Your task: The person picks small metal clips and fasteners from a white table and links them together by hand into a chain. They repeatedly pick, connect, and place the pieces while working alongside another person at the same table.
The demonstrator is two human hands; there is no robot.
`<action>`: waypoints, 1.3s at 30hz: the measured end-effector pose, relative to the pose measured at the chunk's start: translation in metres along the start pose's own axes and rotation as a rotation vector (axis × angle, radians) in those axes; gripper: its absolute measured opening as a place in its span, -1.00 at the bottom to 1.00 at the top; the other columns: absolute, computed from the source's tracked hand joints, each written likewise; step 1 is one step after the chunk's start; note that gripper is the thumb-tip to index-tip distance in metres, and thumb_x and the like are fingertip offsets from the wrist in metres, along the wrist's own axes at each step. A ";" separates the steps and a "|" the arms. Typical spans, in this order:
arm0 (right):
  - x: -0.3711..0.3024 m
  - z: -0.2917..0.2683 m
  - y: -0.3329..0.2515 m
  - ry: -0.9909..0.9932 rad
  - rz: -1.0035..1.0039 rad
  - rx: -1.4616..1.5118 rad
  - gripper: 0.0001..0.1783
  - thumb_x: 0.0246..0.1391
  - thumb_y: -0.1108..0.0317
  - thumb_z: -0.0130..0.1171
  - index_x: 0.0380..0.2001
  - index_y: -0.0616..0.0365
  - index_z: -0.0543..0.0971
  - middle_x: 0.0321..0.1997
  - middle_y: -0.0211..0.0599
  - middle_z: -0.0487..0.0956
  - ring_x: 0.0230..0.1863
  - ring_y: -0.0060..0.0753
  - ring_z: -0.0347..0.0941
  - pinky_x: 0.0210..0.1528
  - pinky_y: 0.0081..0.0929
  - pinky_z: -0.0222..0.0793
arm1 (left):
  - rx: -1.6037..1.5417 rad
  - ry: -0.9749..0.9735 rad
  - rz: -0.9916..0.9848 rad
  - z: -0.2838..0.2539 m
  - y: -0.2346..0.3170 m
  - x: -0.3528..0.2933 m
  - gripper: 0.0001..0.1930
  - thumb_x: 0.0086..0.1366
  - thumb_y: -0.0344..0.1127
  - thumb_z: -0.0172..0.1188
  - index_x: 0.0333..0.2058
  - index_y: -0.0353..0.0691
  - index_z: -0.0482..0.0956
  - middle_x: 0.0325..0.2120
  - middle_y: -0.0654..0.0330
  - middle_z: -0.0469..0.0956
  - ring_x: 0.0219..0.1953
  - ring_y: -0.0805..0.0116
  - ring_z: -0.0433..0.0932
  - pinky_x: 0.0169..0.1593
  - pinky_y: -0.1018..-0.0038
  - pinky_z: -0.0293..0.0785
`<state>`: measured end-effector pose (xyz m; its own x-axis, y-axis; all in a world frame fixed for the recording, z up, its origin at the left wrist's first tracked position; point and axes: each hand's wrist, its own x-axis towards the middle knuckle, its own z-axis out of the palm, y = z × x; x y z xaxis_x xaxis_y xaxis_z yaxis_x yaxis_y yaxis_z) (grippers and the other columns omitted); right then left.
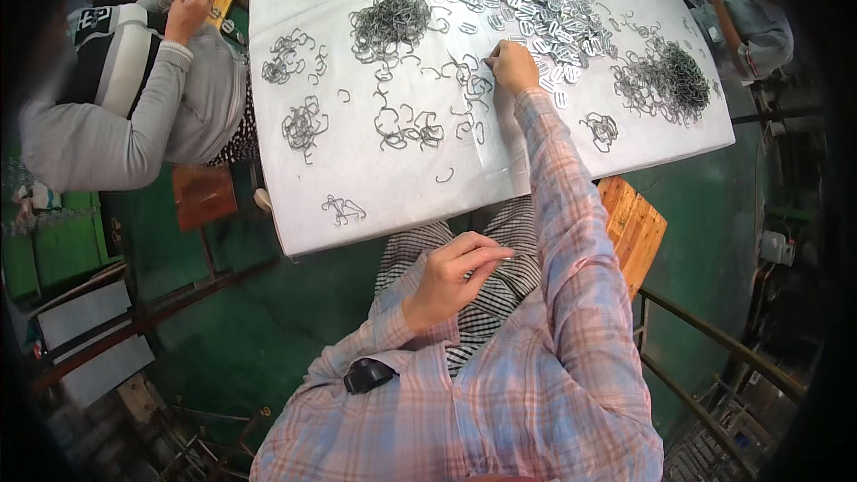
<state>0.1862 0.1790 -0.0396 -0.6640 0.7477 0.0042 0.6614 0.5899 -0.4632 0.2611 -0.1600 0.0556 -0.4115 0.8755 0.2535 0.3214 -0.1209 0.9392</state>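
Observation:
My right hand (515,68) reaches across the white-covered table (357,187), fingers drawn together at the surface. It sits between a loose cluster of bent wire hooks (471,80) and a wide heap of flat, slotted metal buckles (558,22). What its fingertips hold, if anything, is hidden. Over my lap, just off the table's near edge, my left hand (453,275) is closed in a pinch. A tiny pale bit shows at its fingertips, too small to name.
Wire hooks form a dense pile (390,25) at the back left and a bigger pile (669,85) at the right. A co-worker in grey (147,116) sits at left, another person (750,22) at far right. A wooden stool (634,228) stands beside my right arm.

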 end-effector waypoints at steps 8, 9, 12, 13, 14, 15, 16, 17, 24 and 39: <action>-0.119 -0.059 -0.005 0.118 -0.176 0.562 -0.85 0.12 0.54 0.19 -0.21 0.28 0.60 -0.41 -0.16 0.60 -0.42 -0.35 0.52 -0.32 -0.45 0.40 | 0.004 0.041 -0.131 0.017 -0.022 0.000 -0.72 0.09 -0.64 0.29 -0.21 -0.24 0.71 -0.34 0.12 0.63 -0.32 0.31 0.63 -0.25 0.49 0.54; -0.153 -0.069 -0.002 0.137 -0.123 0.641 -0.84 0.15 0.55 0.18 -0.20 0.28 0.63 -0.45 -0.24 0.58 -0.48 -0.51 0.49 -0.38 -0.55 0.40 | 0.003 0.052 -0.144 0.020 -0.025 0.001 -0.73 0.09 -0.64 0.29 -0.21 -0.25 0.70 -0.34 0.12 0.63 -0.30 0.29 0.64 -0.24 0.49 0.54; -0.250 -0.091 0.005 0.061 0.105 0.818 -0.92 0.15 0.57 0.19 -0.31 0.35 0.64 -0.48 -0.31 0.62 -0.45 -0.60 0.54 -0.38 -0.65 0.45 | 0.027 0.071 -0.149 0.026 -0.033 0.007 -0.74 0.11 -0.64 0.28 -0.20 -0.28 0.68 -0.31 0.13 0.64 -0.27 0.33 0.64 -0.20 0.50 0.54; -0.276 -0.093 0.007 0.029 0.196 0.974 -0.93 0.14 0.57 0.22 -0.31 0.35 0.63 -0.43 -0.34 0.64 -0.43 -0.61 0.55 -0.35 -0.66 0.47 | 0.029 0.060 -0.175 0.027 -0.034 0.008 -0.75 0.12 -0.64 0.28 -0.20 -0.28 0.68 -0.30 0.13 0.64 -0.26 0.34 0.63 -0.19 0.50 0.54; -0.296 -0.088 0.007 0.020 0.227 1.062 -0.93 0.12 0.56 0.24 -0.31 0.34 0.63 -0.41 -0.35 0.64 -0.41 -0.62 0.55 -0.34 -0.66 0.47 | 0.045 0.053 -0.201 0.027 -0.036 0.008 -0.75 0.13 -0.63 0.27 -0.19 -0.29 0.68 -0.29 0.13 0.64 -0.26 0.36 0.63 -0.18 0.50 0.55; -0.311 -0.083 0.005 0.014 0.256 1.152 -0.93 0.11 0.56 0.27 -0.31 0.32 0.62 -0.40 -0.37 0.64 -0.40 -0.63 0.55 -0.33 -0.67 0.47 | 0.004 0.041 -0.257 0.028 -0.038 0.007 -0.76 0.16 -0.63 0.26 -0.17 -0.31 0.67 -0.25 0.14 0.63 -0.24 0.42 0.62 -0.15 0.53 0.56; -0.317 -0.078 0.004 0.025 0.255 1.160 -0.93 0.09 0.57 0.28 -0.32 0.31 0.62 -0.39 -0.37 0.64 -0.38 -0.64 0.54 -0.32 -0.68 0.47 | -0.010 0.033 -0.280 0.027 -0.036 0.010 -0.76 0.17 -0.63 0.26 -0.16 -0.32 0.66 -0.24 0.14 0.62 -0.23 0.43 0.62 -0.14 0.54 0.56; -0.323 -0.074 0.001 0.035 0.253 1.168 -0.92 0.08 0.57 0.30 -0.33 0.30 0.62 -0.38 -0.38 0.64 -0.37 -0.65 0.54 -0.31 -0.69 0.47 | -0.024 0.026 -0.302 0.028 -0.034 0.011 -0.75 0.18 -0.63 0.26 -0.15 -0.33 0.65 -0.23 0.14 0.61 -0.21 0.44 0.62 -0.12 0.55 0.57; -0.318 -0.072 -0.007 0.176 0.162 1.108 -0.93 0.02 0.54 0.33 -0.41 0.27 0.61 -0.35 -0.35 0.61 -0.34 -0.61 0.51 -0.36 -0.66 0.41 | -0.044 0.007 -0.252 0.035 -0.028 0.015 -0.77 0.17 -0.68 0.27 -0.17 -0.41 0.58 -0.24 0.15 0.59 -0.18 0.44 0.62 -0.09 0.55 0.59; -0.312 -0.074 -0.006 0.304 -0.048 0.949 -0.84 -0.14 0.61 0.31 -0.45 0.24 0.53 -0.26 -0.20 0.56 -0.16 -0.22 0.50 0.24 -0.08 0.30 | 0.076 -0.116 -0.202 0.034 -0.030 0.028 -0.69 0.10 -0.65 0.31 -0.14 -0.37 0.56 -0.24 0.11 0.63 -0.17 0.37 0.63 -0.04 0.48 0.56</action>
<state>0.4156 -0.0353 0.0270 -0.4771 0.8541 0.2068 -0.0046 0.2329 -0.9725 0.2694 -0.1161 0.0261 -0.3746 0.9267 0.0296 0.3074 0.0940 0.9469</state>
